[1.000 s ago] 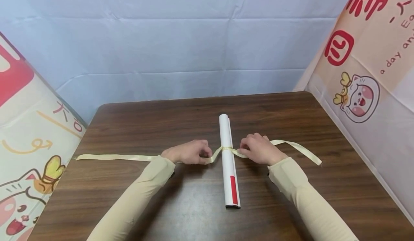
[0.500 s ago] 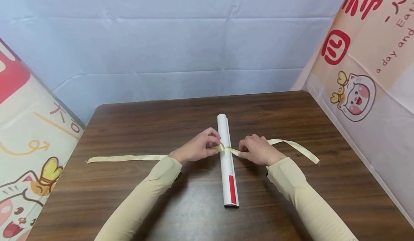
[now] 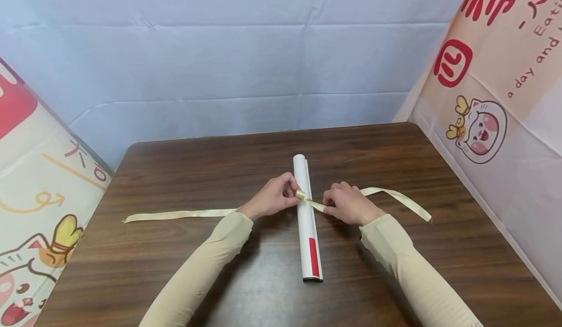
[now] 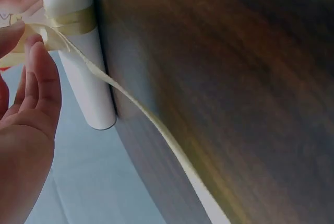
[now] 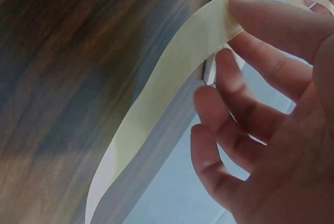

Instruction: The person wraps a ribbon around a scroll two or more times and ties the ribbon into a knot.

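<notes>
A white paper roll (image 3: 304, 229) with a red patch near its close end lies lengthwise on the table. Pale yellow ribbon (image 3: 397, 198) wraps round its middle, and a tail trails to each side. Over the roll, my left hand (image 3: 276, 195) pinches a small loop of the ribbon between thumb and fingers; the left wrist view shows this ribbon loop (image 4: 36, 33) at the fingertips. My right hand (image 3: 349, 202) pinches the right-hand ribbon (image 5: 193, 36) between thumb and index finger, just right of the roll, its other fingers loosely bent.
The dark wood-grain table (image 3: 197, 171) carries the roll and ribbon. Behind it hangs a pale blue cloth (image 3: 219, 63). Printed cartoon panels stand at the left (image 3: 30, 219) and right (image 3: 491, 97).
My left hand has moved right and slightly up to the roll, bringing ribbon into a loop over its middle. The left tail's end has slid rightward. My right hand stays nearly in place.
</notes>
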{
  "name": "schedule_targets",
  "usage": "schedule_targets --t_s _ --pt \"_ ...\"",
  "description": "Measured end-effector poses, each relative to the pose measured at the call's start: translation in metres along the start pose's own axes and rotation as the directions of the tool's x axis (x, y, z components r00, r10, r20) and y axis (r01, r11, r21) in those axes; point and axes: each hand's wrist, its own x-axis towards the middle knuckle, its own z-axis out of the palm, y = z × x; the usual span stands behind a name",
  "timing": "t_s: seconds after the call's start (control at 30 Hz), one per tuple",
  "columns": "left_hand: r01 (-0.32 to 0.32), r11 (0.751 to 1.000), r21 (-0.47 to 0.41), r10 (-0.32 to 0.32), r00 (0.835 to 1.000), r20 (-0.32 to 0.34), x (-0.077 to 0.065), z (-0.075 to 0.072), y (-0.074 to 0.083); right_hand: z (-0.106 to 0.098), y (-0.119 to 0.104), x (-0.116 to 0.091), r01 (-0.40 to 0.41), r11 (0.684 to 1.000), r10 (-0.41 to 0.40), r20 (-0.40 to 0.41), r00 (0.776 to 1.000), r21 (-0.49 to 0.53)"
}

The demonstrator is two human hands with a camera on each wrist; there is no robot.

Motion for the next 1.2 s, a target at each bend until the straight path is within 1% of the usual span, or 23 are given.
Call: schedule_targets --t_s 0.17,0.27,0.4,0.5,0.57,0.77,0.87,0.93,1.03,1.13,1.2 --pt "0.023 1.000 -0.019 -0.024 1.000 -0.021 0.001 0.002 -0.002 0.001 0.000 0.001 -0.007 1.000 0.006 -0.033 0.999 -0.030" --pt "0.040 0.999 -0.004 -0.040 0.999 -0.030 0.003 0.003 -0.002 0.000 0.000 0.002 -0.043 0.998 0.041 -0.049 0.998 -0.038" --pt "0.092 0.995 0.024 -0.092 0.996 -0.021 0.004 0.005 -0.001 0.000 0.000 0.003 -0.097 0.995 0.096 -0.049 0.994 -0.022" --pt "0.129 0.991 0.021 -0.129 0.992 -0.016 0.004 0.006 -0.001 0.001 0.000 0.004 -0.109 0.994 0.108 -0.056 0.993 -0.016" --pt "0.140 0.990 0.017 -0.140 0.990 -0.022 0.004 0.007 -0.001 0.002 0.001 0.005 -0.115 0.993 0.114 -0.065 0.991 -0.008" --pt "0.149 0.988 -0.030 -0.150 0.987 -0.054 0.003 0.009 -0.003 0.005 0.004 0.009 -0.108 0.994 0.109 -0.113 0.988 0.019" --pt "0.157 0.986 -0.061 -0.161 0.985 -0.059 0.002 0.010 -0.003 0.006 0.005 0.012 -0.103 0.994 0.108 -0.138 0.984 0.045" --pt "0.148 0.987 -0.059 -0.151 0.987 -0.061 0.002 0.010 -0.003 0.006 0.005 0.014 -0.094 0.992 0.105 -0.159 0.982 0.080" --pt "0.103 0.994 -0.031 -0.105 0.991 -0.082 0.001 0.010 -0.004 0.008 0.004 0.018 -0.056 0.990 0.082 -0.202 0.976 0.130" --pt "0.062 0.998 -0.001 -0.062 0.993 -0.102 0.002 0.009 -0.005 0.009 0.001 0.022 0.026 0.983 0.016 -0.233 0.972 0.179" --pt "0.056 0.998 0.006 -0.055 0.994 -0.099 0.002 0.008 -0.006 0.010 -0.002 0.025 0.089 0.971 -0.035 -0.235 0.971 0.223"
